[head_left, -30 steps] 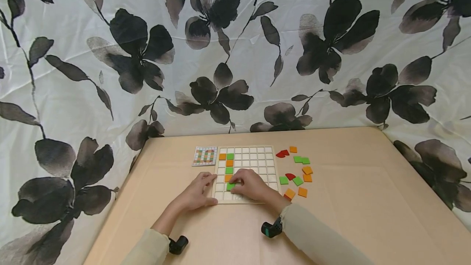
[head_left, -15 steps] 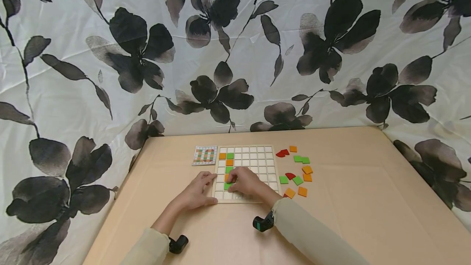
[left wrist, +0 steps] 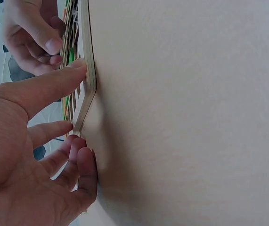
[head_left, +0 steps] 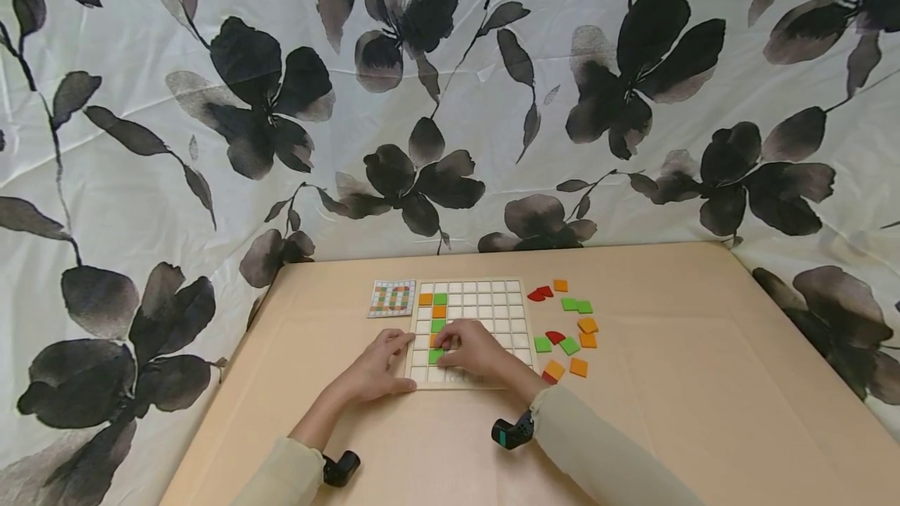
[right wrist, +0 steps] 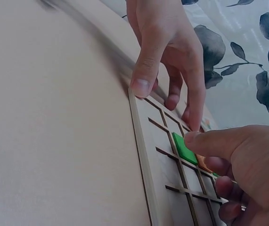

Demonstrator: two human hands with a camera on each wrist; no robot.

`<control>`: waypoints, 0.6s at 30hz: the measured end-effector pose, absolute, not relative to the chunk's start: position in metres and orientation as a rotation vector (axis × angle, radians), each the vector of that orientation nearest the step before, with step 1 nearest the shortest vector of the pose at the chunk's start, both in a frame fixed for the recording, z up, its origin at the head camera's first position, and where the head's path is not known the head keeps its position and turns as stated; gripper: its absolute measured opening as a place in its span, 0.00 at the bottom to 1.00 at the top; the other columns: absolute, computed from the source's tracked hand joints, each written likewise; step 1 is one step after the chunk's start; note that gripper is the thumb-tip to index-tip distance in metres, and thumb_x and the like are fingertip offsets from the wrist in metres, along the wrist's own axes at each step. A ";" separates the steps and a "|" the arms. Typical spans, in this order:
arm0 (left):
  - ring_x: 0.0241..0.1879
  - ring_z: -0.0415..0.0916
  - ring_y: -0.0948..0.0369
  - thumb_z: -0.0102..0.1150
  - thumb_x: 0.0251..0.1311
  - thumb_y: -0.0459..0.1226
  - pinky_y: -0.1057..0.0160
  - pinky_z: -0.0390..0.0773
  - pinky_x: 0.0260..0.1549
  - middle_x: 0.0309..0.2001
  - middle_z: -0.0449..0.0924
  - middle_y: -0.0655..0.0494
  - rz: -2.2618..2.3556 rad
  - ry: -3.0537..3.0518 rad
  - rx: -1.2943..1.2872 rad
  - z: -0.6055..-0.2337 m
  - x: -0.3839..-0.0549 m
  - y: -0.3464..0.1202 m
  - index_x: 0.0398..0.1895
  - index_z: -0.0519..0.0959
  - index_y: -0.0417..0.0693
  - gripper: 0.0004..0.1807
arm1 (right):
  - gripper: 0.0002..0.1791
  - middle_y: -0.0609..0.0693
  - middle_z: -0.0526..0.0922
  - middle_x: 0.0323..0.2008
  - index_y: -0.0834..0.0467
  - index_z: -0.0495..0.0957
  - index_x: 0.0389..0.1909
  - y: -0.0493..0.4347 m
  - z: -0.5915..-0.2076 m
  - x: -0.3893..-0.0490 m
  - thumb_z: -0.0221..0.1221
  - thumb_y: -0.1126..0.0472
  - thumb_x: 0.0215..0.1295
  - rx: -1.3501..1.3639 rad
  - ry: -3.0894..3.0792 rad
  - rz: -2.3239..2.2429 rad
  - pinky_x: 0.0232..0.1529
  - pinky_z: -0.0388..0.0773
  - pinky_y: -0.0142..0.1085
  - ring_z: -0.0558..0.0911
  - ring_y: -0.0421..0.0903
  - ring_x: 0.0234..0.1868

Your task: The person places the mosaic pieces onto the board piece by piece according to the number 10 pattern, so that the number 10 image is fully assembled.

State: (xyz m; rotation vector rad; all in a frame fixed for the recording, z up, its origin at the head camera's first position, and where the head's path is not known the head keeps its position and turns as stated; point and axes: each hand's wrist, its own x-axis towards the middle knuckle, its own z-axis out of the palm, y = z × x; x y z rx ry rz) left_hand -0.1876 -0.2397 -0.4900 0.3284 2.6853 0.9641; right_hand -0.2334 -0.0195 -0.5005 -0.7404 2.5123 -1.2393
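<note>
"How are the person's arms placed?"

"Both reach forward from the lower edge. The left forearm (head_left: 312, 422) slants inward; the right forearm (head_left: 598, 440) angles toward the left."

"And the left hand (head_left: 376, 365)?"

"Back upward, its thumb (left wrist: 52, 88) extended well apart from the index finger (left wrist: 52, 134). The remaining fingers (left wrist: 86, 162) bend loosely."

"What about the right hand (head_left: 474, 350)?"

"Near the left one, back upward too. Its right thumb (right wrist: 209, 141) points left, and the lower fingers (right wrist: 224, 187) curl toward the palm. Whether thumb and fingertips meet is unclear."
</note>
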 end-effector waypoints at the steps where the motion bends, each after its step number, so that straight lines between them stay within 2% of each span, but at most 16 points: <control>1: 0.60 0.66 0.54 0.74 0.48 0.42 0.50 0.72 0.53 0.67 0.59 0.50 0.961 2.688 0.331 -0.490 -0.188 -0.240 0.71 0.63 0.48 0.45 | 0.10 0.46 0.82 0.33 0.54 0.84 0.38 -0.018 -0.499 -0.233 0.70 0.61 0.54 -0.744 2.508 -1.257 0.36 0.71 0.30 0.74 0.41 0.33; 11: 0.59 0.66 0.54 0.74 0.48 0.41 0.51 0.71 0.53 0.66 0.59 0.51 0.951 2.694 0.329 -0.491 -0.187 -0.240 0.71 0.63 0.48 0.46 | 0.13 0.45 0.81 0.40 0.51 0.83 0.44 0.003 -0.492 -0.224 0.67 0.58 0.58 -0.685 2.495 -1.290 0.36 0.71 0.31 0.73 0.43 0.36; 18: 0.60 0.66 0.54 0.75 0.47 0.40 0.51 0.71 0.54 0.67 0.59 0.51 0.959 2.697 0.325 -0.491 -0.186 -0.238 0.71 0.63 0.47 0.46 | 0.13 0.48 0.81 0.42 0.51 0.83 0.45 0.021 -0.488 -0.220 0.68 0.58 0.57 -0.624 2.535 -1.313 0.30 0.69 0.30 0.72 0.45 0.34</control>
